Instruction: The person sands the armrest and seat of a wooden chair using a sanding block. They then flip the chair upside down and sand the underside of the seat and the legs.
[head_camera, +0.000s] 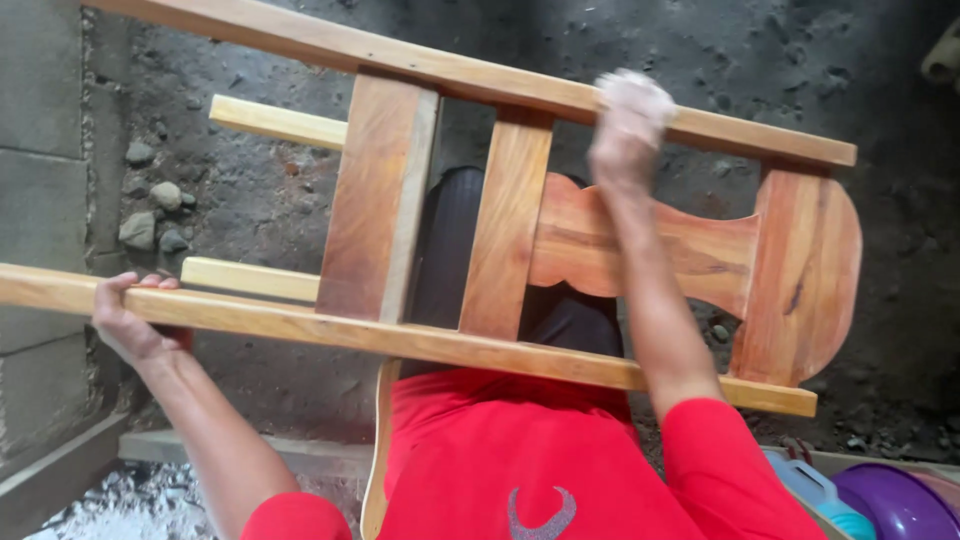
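My left hand (130, 320) wraps its fingers (150, 283) around the near rail to steady the wooden chair frame (560, 240) across my lap, while my right hand (630, 120), blurred, fingers closed on a pale pad, I think, rubs the far rail.
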